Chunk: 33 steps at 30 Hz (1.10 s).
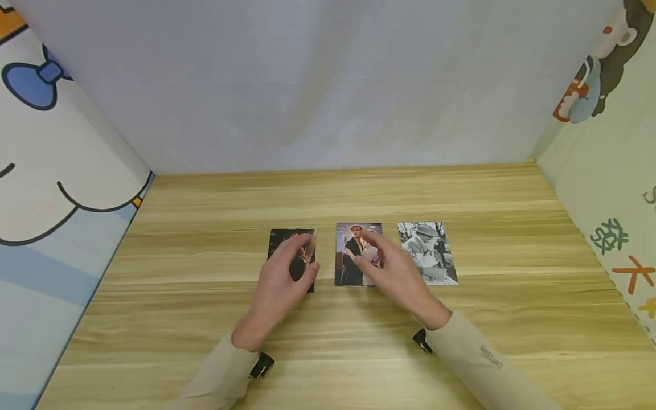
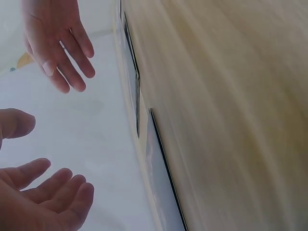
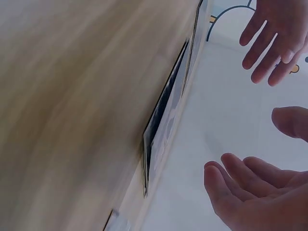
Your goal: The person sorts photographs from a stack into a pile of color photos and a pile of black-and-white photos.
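Note:
Three photo cards, or thin stacks of them, lie in a row on the table. A dark one (image 1: 278, 235) is at the left, a colour photo card (image 1: 349, 270) showing a person in a cap is in the middle, and a black-and-white photo card (image 1: 430, 253) is at the right. My left hand (image 1: 277, 282) hovers over the dark card, fingers loosely bent and holding nothing. Over the middle card hangs my right hand (image 1: 402, 276), thumb apart from the fingers, also holding nothing. Both wrist views show a gap between the hands and the cards.
The wood-grain table (image 1: 205, 319) meets a pale back wall (image 1: 328, 102). Cartoon-printed panels stand at the left (image 1: 61, 154) and right (image 1: 589, 171) edges. A black strap piece (image 1: 262, 365) shows at the left cuff, another (image 1: 422, 340) at the right.

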{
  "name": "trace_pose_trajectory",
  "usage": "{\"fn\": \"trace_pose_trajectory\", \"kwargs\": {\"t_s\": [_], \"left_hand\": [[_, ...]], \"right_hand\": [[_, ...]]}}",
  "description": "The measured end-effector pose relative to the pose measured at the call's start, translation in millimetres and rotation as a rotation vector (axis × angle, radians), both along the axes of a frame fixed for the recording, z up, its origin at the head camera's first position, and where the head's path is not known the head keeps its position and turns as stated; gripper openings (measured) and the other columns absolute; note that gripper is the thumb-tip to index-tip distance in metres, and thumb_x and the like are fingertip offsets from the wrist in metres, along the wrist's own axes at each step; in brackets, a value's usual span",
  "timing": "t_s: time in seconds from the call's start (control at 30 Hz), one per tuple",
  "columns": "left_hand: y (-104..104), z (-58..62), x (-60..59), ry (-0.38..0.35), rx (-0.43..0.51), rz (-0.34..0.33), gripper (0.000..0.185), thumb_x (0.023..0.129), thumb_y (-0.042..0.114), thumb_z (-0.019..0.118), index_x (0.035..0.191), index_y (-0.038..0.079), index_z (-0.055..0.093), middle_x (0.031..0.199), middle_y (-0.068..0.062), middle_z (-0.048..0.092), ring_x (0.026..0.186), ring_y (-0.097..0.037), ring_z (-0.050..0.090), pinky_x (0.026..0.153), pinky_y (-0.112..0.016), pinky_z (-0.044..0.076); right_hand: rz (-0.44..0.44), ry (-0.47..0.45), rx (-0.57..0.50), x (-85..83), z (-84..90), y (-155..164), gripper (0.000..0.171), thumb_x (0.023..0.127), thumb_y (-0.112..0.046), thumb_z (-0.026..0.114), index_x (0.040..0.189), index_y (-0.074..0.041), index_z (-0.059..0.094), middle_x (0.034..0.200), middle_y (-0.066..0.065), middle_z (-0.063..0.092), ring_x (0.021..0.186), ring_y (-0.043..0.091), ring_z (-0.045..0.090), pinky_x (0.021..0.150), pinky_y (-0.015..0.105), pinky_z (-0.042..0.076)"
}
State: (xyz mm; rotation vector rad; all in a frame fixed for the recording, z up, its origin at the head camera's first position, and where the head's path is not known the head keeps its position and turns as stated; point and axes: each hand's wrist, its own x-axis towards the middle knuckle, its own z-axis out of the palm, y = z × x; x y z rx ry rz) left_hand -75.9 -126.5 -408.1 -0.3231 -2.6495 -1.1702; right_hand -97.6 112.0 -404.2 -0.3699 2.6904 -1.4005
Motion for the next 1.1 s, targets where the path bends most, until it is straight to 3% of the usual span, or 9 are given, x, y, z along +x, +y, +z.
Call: {"fn": "trace_pose_trajectory", "kwargs": {"t_s": [0.17,0.3,0.5,0.87,1.1], "left_hand": [[8.3,-0.6,-0.3,-0.009,-0.028,-0.016,0.057,0.092,0.018,0.076,0.144,0.002,0.057,0.143,-0.018,0.060,0.136,-0.039,0.053,0.113,-0.064,0.038],[15.0,-0.7,-1.2,-0.047,-0.047,-0.038,0.059,0.092,0.019,0.075,0.146,0.002,0.055,0.151,-0.018,0.053,0.136,-0.038,0.053,0.114,-0.063,0.038],[24.0,0.5,-4.1,-0.116,-0.068,-0.073,0.065,0.093,0.025,0.074,0.149,0.003,0.051,0.156,-0.020,0.047,0.142,-0.040,0.046,0.113,-0.060,0.040],[33.2,-1.8,-11.9,-0.223,-0.125,-0.126,0.072,0.094,0.030,0.075,0.154,0.004,0.045,0.161,-0.019,0.040,0.149,-0.040,0.035,0.118,-0.059,0.033],[36.3,-4.1,-15.9,-0.246,-0.166,-0.159,0.073,0.095,0.031,0.074,0.156,0.005,0.043,0.161,-0.020,0.040,0.144,-0.041,0.042,0.115,-0.061,0.037]], "right_hand": [[-0.004,0.042,0.078,-0.2,-2.3,9.8,0.061,0.099,-0.031,0.069,0.152,-0.006,0.051,0.150,0.019,0.055,0.132,0.041,0.055,0.105,0.061,0.046],[-0.007,0.031,0.116,-1.8,-2.5,17.3,0.063,0.099,-0.032,0.069,0.153,-0.006,0.049,0.153,0.020,0.050,0.140,0.044,0.047,0.111,0.063,0.040],[0.010,0.016,0.178,-5.6,-4.1,26.6,0.068,0.097,-0.035,0.071,0.155,-0.008,0.047,0.155,0.020,0.049,0.139,0.045,0.047,0.110,0.064,0.041],[0.055,0.009,0.241,-9.5,-8.3,37.3,0.071,0.098,-0.035,0.069,0.155,0.000,0.043,0.153,0.026,0.047,0.141,0.047,0.045,0.114,0.063,0.037],[0.072,0.007,0.256,-11.0,-11.0,38.9,0.073,0.098,-0.034,0.069,0.155,0.003,0.042,0.152,0.027,0.048,0.139,0.048,0.045,0.114,0.063,0.037]]}}
